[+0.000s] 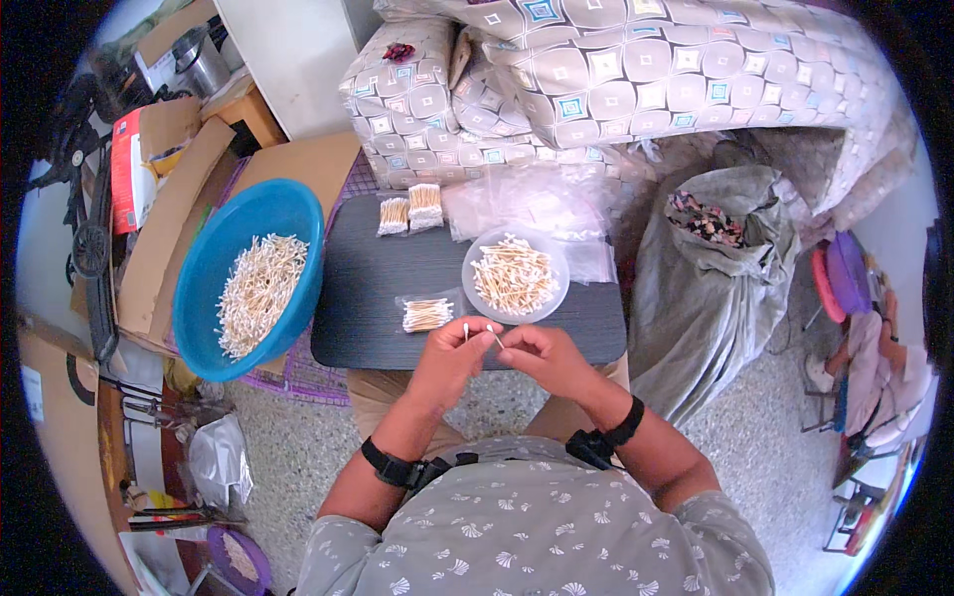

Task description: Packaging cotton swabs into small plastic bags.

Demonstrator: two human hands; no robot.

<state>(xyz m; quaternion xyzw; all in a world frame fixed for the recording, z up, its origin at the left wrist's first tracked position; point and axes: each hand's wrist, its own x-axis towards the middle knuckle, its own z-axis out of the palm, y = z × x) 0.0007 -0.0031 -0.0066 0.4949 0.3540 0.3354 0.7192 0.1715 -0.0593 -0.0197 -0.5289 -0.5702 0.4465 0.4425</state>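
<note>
Both my hands meet over the near edge of a small dark table (378, 273). My left hand (452, 360) pinches a cotton swab, its white tip (465, 329) sticking up past the fingers. Between the fingertips of my right hand (547, 358) is another cotton swab (496, 338), slanting toward the left hand. Just beyond them stands a round white bowl (562, 288) heaped with loose swabs (512, 276). Left of it lies a clear bag of swabs (428, 314) in a row. Two filled swab packs (425, 207) (394, 215) sit at the table's far left.
Clear plastic bags (537, 207) are piled at the table's far right. A big blue basin (189, 288) of swabs stands to the left, by cardboard (164, 243). On the right is a grey cloth sack (686, 298); a patterned sofa (636, 79) lies beyond. A person (874, 368) sits far right.
</note>
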